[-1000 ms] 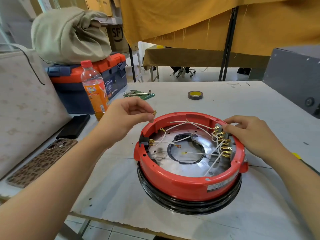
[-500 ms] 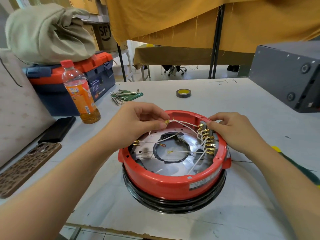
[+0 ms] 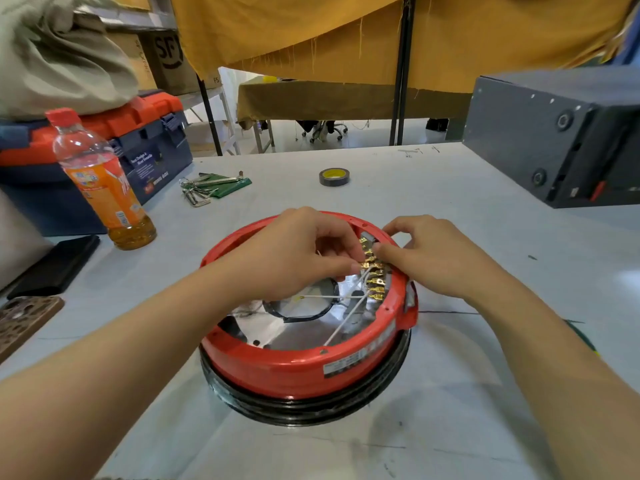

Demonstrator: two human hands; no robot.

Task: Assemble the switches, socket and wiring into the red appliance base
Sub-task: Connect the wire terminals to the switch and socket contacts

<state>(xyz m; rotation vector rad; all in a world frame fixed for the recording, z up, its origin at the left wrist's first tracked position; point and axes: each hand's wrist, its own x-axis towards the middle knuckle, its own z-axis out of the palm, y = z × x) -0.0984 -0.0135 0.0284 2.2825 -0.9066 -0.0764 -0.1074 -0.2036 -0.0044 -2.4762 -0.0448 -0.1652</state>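
Red appliance base [image 3: 298, 367], both hands inside, left hand [image 3: 294, 258] grip pinching brass terminal [image 3: 364, 265], right hand [image 3: 426, 258] seemingly pinching switch block [image 3: 372, 239].

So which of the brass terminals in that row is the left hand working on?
The left hand pinches a white-wire connector at the third brass terminal from the far end. Those nearer the camera sit untouched; the right hand steadies the switch block's upper part.
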